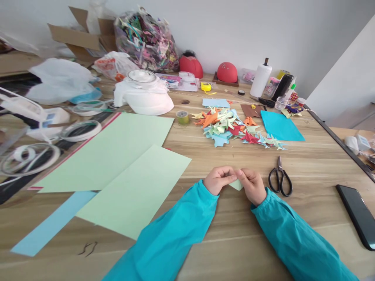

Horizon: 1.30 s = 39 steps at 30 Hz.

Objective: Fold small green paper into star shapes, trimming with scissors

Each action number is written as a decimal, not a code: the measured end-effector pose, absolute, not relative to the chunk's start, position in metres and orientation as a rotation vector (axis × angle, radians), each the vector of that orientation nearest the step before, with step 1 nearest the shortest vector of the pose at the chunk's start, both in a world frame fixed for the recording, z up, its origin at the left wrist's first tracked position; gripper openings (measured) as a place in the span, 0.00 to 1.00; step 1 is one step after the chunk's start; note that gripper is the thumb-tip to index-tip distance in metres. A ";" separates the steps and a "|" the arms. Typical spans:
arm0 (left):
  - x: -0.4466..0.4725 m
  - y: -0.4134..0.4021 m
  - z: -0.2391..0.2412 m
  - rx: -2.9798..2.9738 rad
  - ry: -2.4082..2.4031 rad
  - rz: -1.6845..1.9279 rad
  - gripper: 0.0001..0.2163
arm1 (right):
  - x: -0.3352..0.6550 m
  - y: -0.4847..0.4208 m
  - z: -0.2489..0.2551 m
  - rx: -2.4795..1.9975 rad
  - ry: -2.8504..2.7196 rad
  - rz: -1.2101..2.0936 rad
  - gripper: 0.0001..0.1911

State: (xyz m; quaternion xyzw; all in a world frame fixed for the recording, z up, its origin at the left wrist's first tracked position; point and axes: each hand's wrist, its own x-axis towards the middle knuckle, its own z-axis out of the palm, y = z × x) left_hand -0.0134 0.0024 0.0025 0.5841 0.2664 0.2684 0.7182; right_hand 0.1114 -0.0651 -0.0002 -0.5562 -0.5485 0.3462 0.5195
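Observation:
My left hand and my right hand meet over the wooden table, both pinched on a small folded piece of pale green paper held between them. Teal sleeves cover both arms. Black scissors lie just right of my right hand. A heap of folded paper cranes in several colours lies farther back on the table.
Two large pale green sheets and a light blue strip lie at left. A blue sheet, a yellow thread spool, a phone at right, tape rolls, bags and boxes crowd the back.

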 end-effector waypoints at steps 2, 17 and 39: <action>-0.014 0.001 0.006 1.264 0.612 0.602 0.16 | 0.112 -0.065 0.000 -1.343 -1.264 0.823 0.22; -0.008 0.000 -0.007 1.298 0.625 0.966 0.11 | 0.117 -0.062 0.001 -1.298 -1.158 0.646 0.05; -0.010 0.001 -0.004 1.445 0.692 0.961 0.07 | 0.121 -0.060 -0.001 -1.263 -1.121 0.822 0.07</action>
